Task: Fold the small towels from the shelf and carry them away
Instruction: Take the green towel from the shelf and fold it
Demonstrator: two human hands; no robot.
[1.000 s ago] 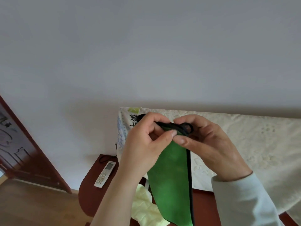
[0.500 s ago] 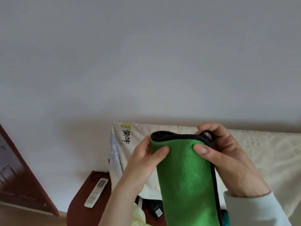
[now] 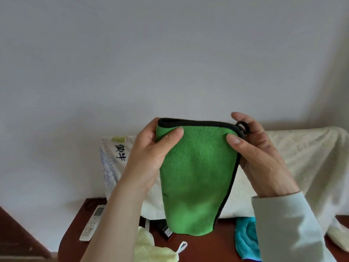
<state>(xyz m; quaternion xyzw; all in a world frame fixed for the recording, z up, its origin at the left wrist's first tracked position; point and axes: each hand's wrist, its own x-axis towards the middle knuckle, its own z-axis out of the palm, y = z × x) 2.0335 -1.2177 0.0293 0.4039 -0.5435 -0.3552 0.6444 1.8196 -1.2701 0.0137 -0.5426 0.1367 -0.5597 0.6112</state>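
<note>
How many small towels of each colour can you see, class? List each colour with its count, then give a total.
green towel: 1
pale yellow towel: 1
blue towel: 1
Total: 3
Not counted: the pale cloth at the right edge, too unclear to tell whether it is a towel.

Two black Chinese characters, apparently 蒙牛, are printed sideways on the white cloth at the left. The markings on the remote control and the label on the small black item are too small to read
</note>
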